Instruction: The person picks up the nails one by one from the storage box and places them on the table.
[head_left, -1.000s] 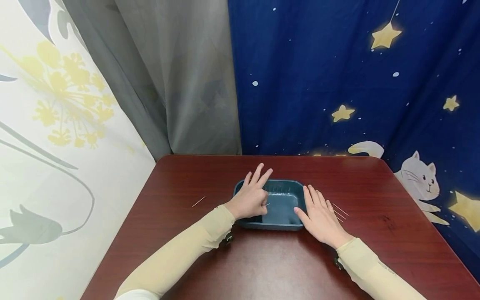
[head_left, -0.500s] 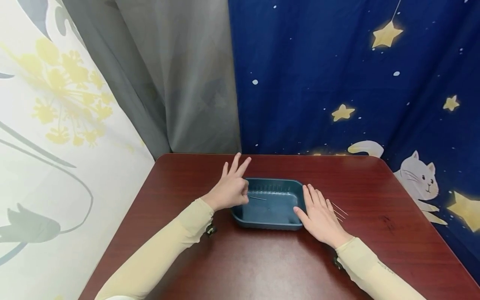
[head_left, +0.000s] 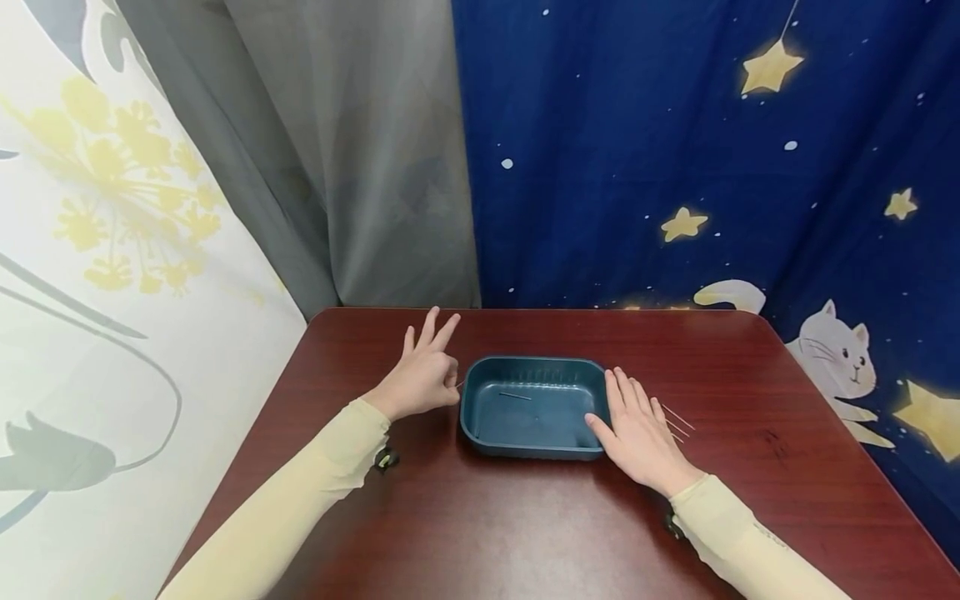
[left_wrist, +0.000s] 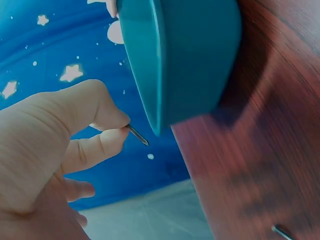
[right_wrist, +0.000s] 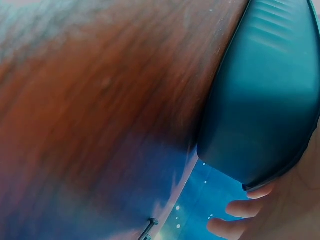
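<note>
My left hand is just left of a dark teal plastic tray. Its thumb and index finger pinch a thin metal nail, while the other fingers stretch away. One nail lies inside the tray. Another nail rests on the table below the left hand; in the head view that hand or arm hides it. With straight fingers, my right hand rests along the tray's right rim, thumb over the inside. Several nails lie beside it on the right, partly covered by the hand.
A dark red wooden table carries everything. Behind it hang a grey curtain and a blue curtain with stars. A white patterned wall or curtain stands on the left.
My left hand has moved left from above the tray to outside its left rim, with a nail pinched. The nail inside the tray has come into full sight. The right hand has stayed put.
</note>
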